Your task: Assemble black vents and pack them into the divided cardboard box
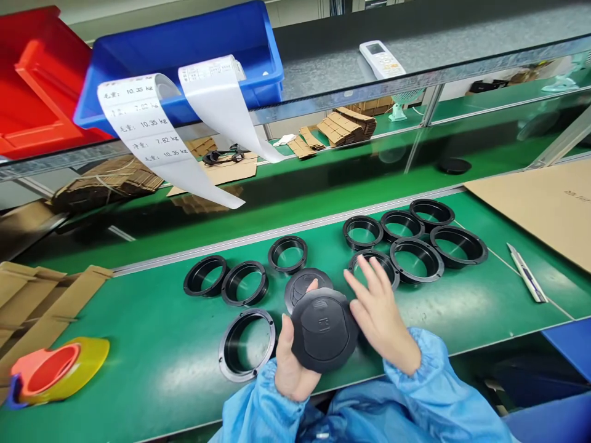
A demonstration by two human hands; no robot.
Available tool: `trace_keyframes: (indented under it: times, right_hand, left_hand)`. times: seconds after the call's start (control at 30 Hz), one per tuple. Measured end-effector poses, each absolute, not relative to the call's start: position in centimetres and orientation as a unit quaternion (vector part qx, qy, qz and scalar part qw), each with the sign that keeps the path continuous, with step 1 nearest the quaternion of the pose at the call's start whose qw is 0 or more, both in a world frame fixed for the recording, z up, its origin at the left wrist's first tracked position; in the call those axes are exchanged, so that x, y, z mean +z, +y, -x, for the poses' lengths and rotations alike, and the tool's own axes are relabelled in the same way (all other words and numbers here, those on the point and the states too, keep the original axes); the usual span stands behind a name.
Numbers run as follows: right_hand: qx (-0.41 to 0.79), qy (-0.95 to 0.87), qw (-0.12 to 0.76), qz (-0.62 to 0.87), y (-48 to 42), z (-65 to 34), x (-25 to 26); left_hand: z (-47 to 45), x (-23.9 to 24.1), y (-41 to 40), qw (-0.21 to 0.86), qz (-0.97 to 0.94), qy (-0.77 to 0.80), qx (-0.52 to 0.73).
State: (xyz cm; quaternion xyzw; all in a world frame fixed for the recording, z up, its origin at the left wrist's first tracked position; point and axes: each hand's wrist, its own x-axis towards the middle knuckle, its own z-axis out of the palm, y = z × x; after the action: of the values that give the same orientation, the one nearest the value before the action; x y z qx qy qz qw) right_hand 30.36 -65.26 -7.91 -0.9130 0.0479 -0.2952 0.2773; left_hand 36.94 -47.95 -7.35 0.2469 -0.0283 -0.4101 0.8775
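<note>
My left hand [292, 360] grips a round black plastic cap [324, 329] from its left side, thumb on its top edge, holding it just above the green mat [152, 344]. My right hand [378, 311] hovers at the cap's right edge with fingers stretched and spread, holding nothing. A second black cap [302, 284] lies flat just behind the held one. A black ring [247, 344] lies left of my left hand. Several more black rings lie on the mat, three at the left [244, 282] and a cluster at the right [415, 258].
A tape dispenser [50, 368] sits at the front left beside flat cardboard pieces [41, 295]. A utility knife [526, 272] and a cardboard sheet [545, 206] lie at the right. Above, a shelf holds a red bin [32, 80], a blue bin [194, 49] with paper labels, and a remote [381, 58].
</note>
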Motion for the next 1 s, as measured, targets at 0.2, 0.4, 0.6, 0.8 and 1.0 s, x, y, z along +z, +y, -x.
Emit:
trace_keyframes:
  times: [0.2, 0.4, 0.6, 0.8, 1.0]
  right_hand:
    - [-0.299, -0.038, 0.379, 0.875, -65.9, -29.2, -8.1]
    - [-0.261, -0.079, 0.404, 0.873, -64.9, -29.4, -7.6]
    - [-0.229, -0.091, 0.447, 0.86, -65.1, -30.4, -7.6]
    - [-0.231, -0.086, 0.492, 0.835, -65.1, -30.6, -7.7]
    - [-0.237, -0.046, 0.566, 0.788, -65.4, -30.1, -8.1]
  left_hand:
    - [-37.1, -6.7, -48.0, 0.865, -0.253, -0.003, -0.433]
    - [-37.3, -6.4, -48.7, 0.863, -0.237, 0.035, -0.445]
    - [-37.3, -6.4, -48.7, 0.843, -0.241, 0.025, -0.479]
    - [-37.3, -6.3, -49.0, 0.834, -0.233, 0.036, -0.499]
    - [-37.8, -5.9, -49.3, 0.829, -0.242, 0.038, -0.503]
